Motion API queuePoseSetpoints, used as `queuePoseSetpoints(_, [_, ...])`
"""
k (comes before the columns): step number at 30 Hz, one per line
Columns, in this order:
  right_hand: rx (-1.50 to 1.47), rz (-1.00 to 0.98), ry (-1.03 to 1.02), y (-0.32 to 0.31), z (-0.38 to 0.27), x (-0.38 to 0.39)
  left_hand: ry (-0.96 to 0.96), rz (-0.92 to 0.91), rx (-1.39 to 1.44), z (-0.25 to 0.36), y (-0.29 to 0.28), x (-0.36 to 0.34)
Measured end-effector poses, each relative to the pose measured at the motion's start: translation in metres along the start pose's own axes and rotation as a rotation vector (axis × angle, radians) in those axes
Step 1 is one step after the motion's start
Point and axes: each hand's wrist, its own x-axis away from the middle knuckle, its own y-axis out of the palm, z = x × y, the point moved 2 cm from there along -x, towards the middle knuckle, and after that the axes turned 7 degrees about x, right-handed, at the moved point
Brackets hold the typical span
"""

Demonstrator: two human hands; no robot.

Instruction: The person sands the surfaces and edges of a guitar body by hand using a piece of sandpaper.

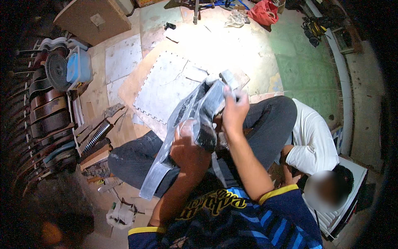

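Observation:
A long, curved piece [166,159], dusty grey-white with glossy black patches, lies slanting across my lap. My left hand [184,135] is wrapped round its middle, thumb on top. At the far end, my right hand [235,107] is closed, with its fingertips against the piece's right edge. Whether those fingers hold the edge itself or something small is hidden. A small grey block-like shape [227,76] shows just beyond my right fingertips; I cannot tell whether it is part of the piece. My legs are crossed in dark, dusty trousers [269,120].
White mats [159,83] cover the floor ahead. Dark curved pieces crowd a rack [49,112] at left, by a blue container [78,66]. Tools and a metal spring [96,136] lie beside my left knee. A person in a white shirt [313,137] sits close at right. A red bag [264,12] lies far off.

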Motion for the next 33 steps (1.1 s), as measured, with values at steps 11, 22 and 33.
queuePoseSetpoints(11, [0.022, -0.102, 0.065, -0.008, -0.012, 0.021, 0.026, 0.043, 0.110, 0.010, -0.007, -0.010])
queuePoseSetpoints(22, [0.281, -0.197, -0.330, -0.017, -0.012, 0.014, 0.050, 0.004, 0.116, -0.001, 0.001, -0.002])
queuePoseSetpoints(33, [0.409, -0.062, -0.514, -0.009, -0.027, -0.021, 0.018, -0.039, 0.097, 0.001, -0.005, 0.003])
